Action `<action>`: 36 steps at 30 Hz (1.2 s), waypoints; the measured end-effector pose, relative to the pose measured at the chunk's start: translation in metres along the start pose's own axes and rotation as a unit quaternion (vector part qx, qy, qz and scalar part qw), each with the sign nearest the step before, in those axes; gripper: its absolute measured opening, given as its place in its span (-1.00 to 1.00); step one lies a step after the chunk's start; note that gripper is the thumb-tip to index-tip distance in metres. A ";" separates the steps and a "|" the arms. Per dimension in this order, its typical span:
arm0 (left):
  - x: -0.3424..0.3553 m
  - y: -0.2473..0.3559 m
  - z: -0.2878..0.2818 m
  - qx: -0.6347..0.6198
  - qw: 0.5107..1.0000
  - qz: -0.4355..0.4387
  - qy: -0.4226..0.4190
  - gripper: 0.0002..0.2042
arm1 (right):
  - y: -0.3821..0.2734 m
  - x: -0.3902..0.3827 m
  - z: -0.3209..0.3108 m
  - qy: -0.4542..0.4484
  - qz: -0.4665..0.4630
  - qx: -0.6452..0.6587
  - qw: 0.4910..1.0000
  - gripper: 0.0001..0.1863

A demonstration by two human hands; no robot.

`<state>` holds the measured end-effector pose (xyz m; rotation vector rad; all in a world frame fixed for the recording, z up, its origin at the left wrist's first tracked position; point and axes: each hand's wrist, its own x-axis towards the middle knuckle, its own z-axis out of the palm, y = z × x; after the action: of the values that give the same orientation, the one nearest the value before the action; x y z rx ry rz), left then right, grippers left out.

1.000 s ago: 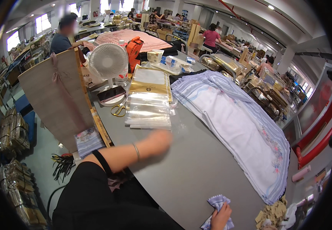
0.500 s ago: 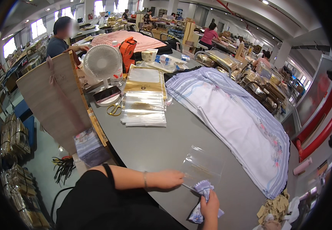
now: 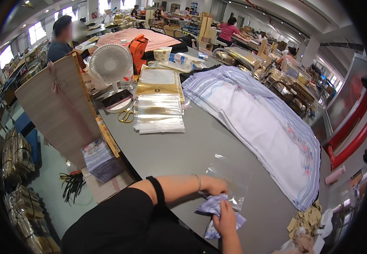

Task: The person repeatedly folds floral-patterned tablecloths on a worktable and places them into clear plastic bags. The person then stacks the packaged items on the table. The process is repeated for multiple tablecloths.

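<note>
A lavender and white floral cloth [image 3: 211, 205], bunched and folded, is held over the grey table near its front edge. My right hand [image 3: 226, 220] grips it from the right, thumb on top. Curled over its upper end is my left hand [image 3: 216, 186], slightly blurred, with fingertips partly hidden against the fabric. A clear plastic bag [image 3: 236, 173] lies flat just beyond my hands, partly covered by the left one. Along the right of the table spreads a large stack of white and lavender floral cloths [image 3: 255, 122].
Ahead lie a pile of clear and gold bags [image 3: 159, 114], yellow-handled scissors [image 3: 126, 116], a phone [image 3: 117, 100] and a white fan [image 3: 110, 63]. A leaning board [image 3: 58, 99] borders the left. Beige scraps [image 3: 304, 221] sit at the near right. Across the table a person [image 3: 60, 40] works.
My left hand has moved right, from the stretched-out end of the cloth to its top beside my right hand. The cloth now bunches out leftward. My body leans further forward.
</note>
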<state>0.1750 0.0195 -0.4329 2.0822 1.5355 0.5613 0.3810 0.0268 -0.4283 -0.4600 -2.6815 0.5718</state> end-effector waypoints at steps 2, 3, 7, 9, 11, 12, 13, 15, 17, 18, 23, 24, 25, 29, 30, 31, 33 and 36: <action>0.003 0.000 -0.003 0.084 0.994 -0.034 0.053 -0.67 | -0.002 -0.001 -0.001 -0.066 -0.031 -0.084 0.994 -0.34; 0.005 0.004 0.001 0.096 0.992 0.025 0.080 -0.60 | -0.001 -0.001 -0.002 -0.079 -0.011 -0.076 0.994 -0.37; 0.007 0.032 0.022 0.184 0.951 -0.069 0.239 -0.65 | 0.018 0.005 -0.015 -0.022 0.269 -0.207 0.941 -0.51; 0.006 0.053 0.033 0.204 0.943 -0.034 0.261 -0.66 | 0.033 0.006 -0.022 0.042 0.328 -0.175 0.927 -0.54; 0.005 0.078 0.040 0.185 0.939 -0.010 0.290 -0.68 | 0.044 0.003 -0.026 0.025 0.366 -0.161 0.917 -0.56; 0.004 0.090 0.043 0.174 0.936 0.010 0.304 -0.69 | 0.048 0.001 -0.028 0.018 0.359 -0.158 0.920 -0.56; 0.000 0.095 0.044 0.098 0.975 0.052 0.191 -0.71 | 0.050 -0.003 -0.030 0.016 0.275 -0.217 0.937 -0.57; -0.005 0.104 0.048 0.099 0.989 0.108 -0.030 -0.71 | 0.051 -0.010 -0.039 -0.007 0.224 -0.223 0.949 -0.52; -0.008 0.104 0.052 0.115 0.993 -0.018 0.025 -0.64 | 0.049 -0.013 -0.055 -0.074 0.286 -0.144 0.944 -0.45; -0.009 0.102 0.055 0.151 0.985 0.003 0.086 -0.62 | 0.047 -0.012 -0.064 -0.104 0.308 -0.112 0.939 -0.46; -0.004 0.101 0.075 0.145 0.978 0.105 0.103 -0.47 | 0.044 0.024 -0.071 -0.142 0.384 -0.041 0.911 -0.43; -0.002 0.103 0.079 0.111 0.978 0.136 0.113 -0.47 | 0.044 0.035 -0.059 -0.103 0.402 -0.047 0.908 -0.41; -0.003 0.108 0.084 0.125 0.989 0.037 -0.065 -0.47 | 0.043 0.043 -0.047 -0.059 0.420 -0.036 0.905 -0.38; -0.012 0.108 0.092 0.189 0.979 0.066 0.041 -0.45 | 0.035 0.033 -0.016 0.044 0.291 -0.211 0.932 -0.27; -0.013 0.105 0.093 0.152 0.986 0.070 0.009 -0.46 | 0.029 0.017 -0.016 0.034 0.269 -0.197 0.942 -0.27; -0.017 0.100 0.093 0.137 0.988 0.059 -0.036 -0.46 | 0.021 0.000 -0.019 0.030 0.250 -0.183 0.950 -0.26; -0.020 0.089 0.095 0.306 0.931 0.060 -0.188 -0.48 | 0.004 -0.039 -0.027 0.011 0.167 -0.093 0.981 -0.34; -0.022 0.086 0.096 0.143 0.988 0.016 -0.064 -0.46 | 0.004 -0.058 -0.028 -0.022 0.125 -0.072 0.989 -0.43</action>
<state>0.2901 -0.0360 -0.4583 2.3086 1.5872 0.2216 0.4452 0.0175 -0.4220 -0.8431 -2.7365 0.4625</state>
